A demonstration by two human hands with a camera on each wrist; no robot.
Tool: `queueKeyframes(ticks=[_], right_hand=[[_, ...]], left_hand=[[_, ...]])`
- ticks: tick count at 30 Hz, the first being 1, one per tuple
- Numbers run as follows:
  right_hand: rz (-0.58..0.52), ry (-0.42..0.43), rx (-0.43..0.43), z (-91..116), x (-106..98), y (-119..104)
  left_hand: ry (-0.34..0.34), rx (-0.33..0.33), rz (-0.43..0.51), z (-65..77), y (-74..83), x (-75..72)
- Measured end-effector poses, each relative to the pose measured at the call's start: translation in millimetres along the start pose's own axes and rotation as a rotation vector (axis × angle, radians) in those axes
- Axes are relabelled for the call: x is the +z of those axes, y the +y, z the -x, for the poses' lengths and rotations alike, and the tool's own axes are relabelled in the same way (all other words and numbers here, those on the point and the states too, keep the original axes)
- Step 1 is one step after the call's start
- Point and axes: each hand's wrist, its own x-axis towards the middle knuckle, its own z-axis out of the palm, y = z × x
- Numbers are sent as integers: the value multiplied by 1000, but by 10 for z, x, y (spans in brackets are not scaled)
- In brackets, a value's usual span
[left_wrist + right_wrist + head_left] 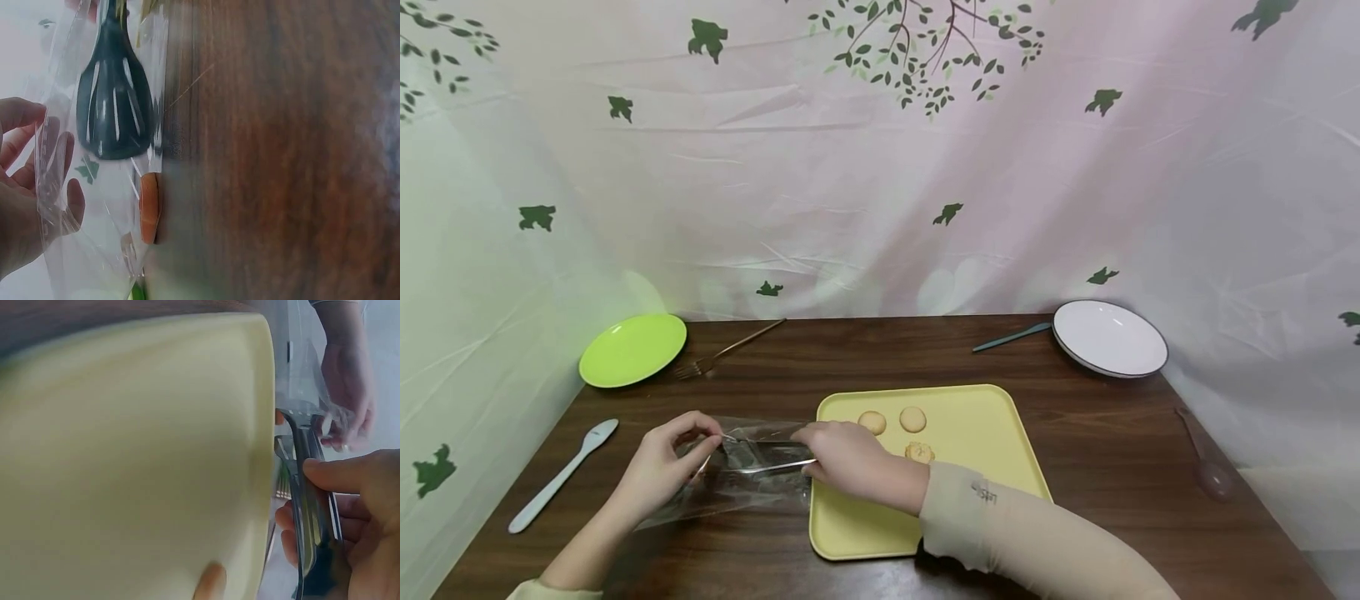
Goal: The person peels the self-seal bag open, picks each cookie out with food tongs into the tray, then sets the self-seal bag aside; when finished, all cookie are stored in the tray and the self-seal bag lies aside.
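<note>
My left hand (658,467) pinches the edge of a clear plastic bag (730,496) left of the yellow tray. In my right hand (853,458) I grip a pair of metal tongs (778,467), thumb on one side and fingers on the other. The tongs' dark broad head (115,106) overlaps the film in the left wrist view. Below that head, an orange-brown rounded thing (149,206) shows at the bag. Three round cookies (913,419) lie on the yellow tray (977,425), one partly behind my right hand.
A green plate (632,350) and a fork (730,350) stand back left, a pale knife (565,475) front left. Back right are a white plate (1110,337) and a teal utensil (1011,337). A translucent spoon (1206,458) lies near the right edge. Printed cloth surrounds the table.
</note>
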Motion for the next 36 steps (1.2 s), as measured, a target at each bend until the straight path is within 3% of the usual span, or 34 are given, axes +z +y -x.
queueKeyframes(ticks=[6,19,27,36], right_hand=[[50,26,-16,-131,85,-138],[83,48,-3,-241,144,-346],[76,44,16,-180,114,-263],[31,52,16,35,40,-97]], left_hand=[[62,70,-162,-29,-40,13],[62,61,-167,-30,-30,6],[57,55,-174,-34,-27,11],[50,55,-179,-37,-23,15]])
